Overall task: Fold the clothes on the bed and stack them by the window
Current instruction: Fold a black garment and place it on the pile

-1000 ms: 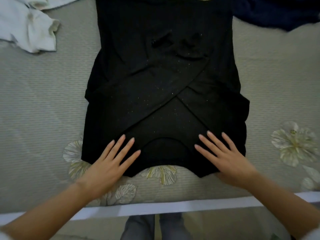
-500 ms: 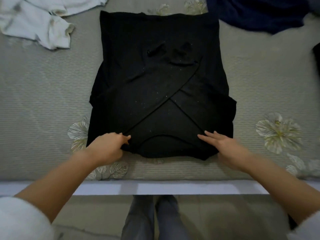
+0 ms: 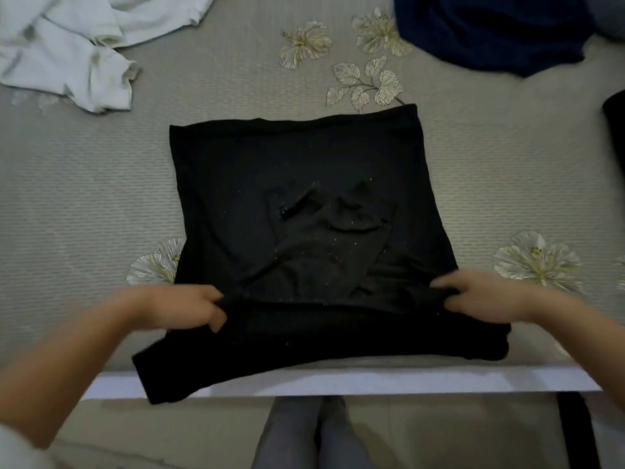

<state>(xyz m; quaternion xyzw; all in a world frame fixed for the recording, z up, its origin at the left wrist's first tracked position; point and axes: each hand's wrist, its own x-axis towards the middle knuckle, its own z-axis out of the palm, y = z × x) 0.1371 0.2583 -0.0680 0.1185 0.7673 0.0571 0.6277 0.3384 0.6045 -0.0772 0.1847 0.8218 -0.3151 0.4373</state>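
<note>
Head view: black garment (image 3: 304,184) was spread on the bed (image 3: 84,198), with its near edge held raised. That edge was gripped at its left end by the left hand (image 3: 184,306) and at its right end by the right hand (image 3: 487,294), fingers curled round the fabric.

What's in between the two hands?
The black shirt: its near part, gripped by the left hand and the right hand, stretches between them. The head view shows it.

White garment (image 3: 67,52), navy garment (image 3: 490,32): both partly beyond the top edge.
</note>
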